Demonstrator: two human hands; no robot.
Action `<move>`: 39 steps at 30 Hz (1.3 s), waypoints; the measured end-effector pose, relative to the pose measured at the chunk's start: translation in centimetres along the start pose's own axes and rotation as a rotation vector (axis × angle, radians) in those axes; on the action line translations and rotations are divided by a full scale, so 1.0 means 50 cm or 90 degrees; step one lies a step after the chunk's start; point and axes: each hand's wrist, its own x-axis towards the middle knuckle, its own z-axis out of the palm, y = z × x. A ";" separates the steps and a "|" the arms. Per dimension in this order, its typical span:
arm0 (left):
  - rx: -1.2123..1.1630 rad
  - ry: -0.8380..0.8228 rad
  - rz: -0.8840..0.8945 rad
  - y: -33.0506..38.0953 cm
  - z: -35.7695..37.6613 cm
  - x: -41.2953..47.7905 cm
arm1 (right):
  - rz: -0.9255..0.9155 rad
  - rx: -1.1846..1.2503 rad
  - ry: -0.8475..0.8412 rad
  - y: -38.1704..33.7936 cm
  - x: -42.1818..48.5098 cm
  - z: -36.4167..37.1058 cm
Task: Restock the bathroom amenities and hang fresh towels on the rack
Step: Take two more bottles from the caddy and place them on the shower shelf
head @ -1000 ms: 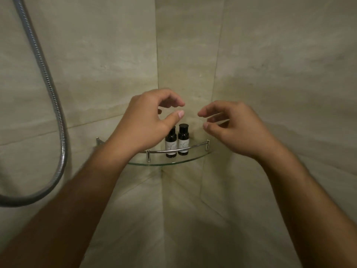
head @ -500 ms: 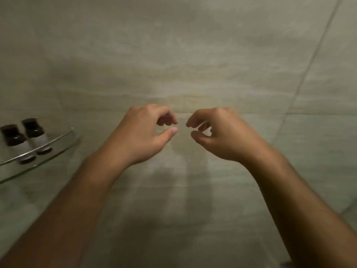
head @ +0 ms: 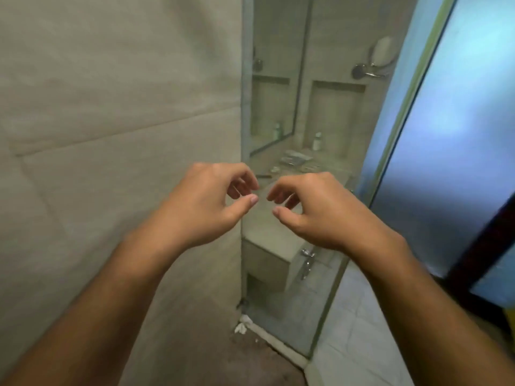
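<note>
My left hand (head: 206,201) and my right hand (head: 315,210) are raised side by side in front of me, fingers loosely curled, holding nothing. Their fingertips nearly meet in mid-air. Behind them, through a glass shower panel (head: 278,274), I see a vanity counter (head: 267,235) with small amenity items (head: 295,160) lying on it and a small white bottle (head: 317,141) in a wall niche. No towel or towel rack is in view.
A beige tiled wall (head: 111,107) fills the left. A mirror (head: 276,79) and a round wall-mounted mirror (head: 383,52) hang beyond the glass. A frosted blue door (head: 459,135) stands at the right. White floor tiles (head: 356,330) lie below.
My view has swung right, away from the corner glass shelf with the two dark bottles, to the glass panel and vanity. Both hands kept the same raised, loosely curled pose.
</note>
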 end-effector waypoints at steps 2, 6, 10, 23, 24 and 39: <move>-0.032 -0.030 0.046 0.065 0.096 0.087 | 0.062 -0.010 0.008 0.119 -0.034 -0.029; -0.082 -0.089 0.151 0.204 0.261 0.226 | 0.179 -0.016 0.036 0.319 -0.105 -0.081; -0.131 -0.151 0.239 0.325 0.383 0.343 | 0.288 -0.027 0.067 0.464 -0.157 -0.136; -0.267 -0.258 0.483 0.531 0.621 0.636 | 0.605 -0.137 0.199 0.688 -0.238 -0.251; -0.276 -0.267 0.501 0.543 0.632 0.651 | 0.628 -0.140 0.208 0.693 -0.240 -0.257; -0.352 -0.374 0.609 0.725 0.795 0.777 | 0.795 -0.174 0.240 0.834 -0.298 -0.319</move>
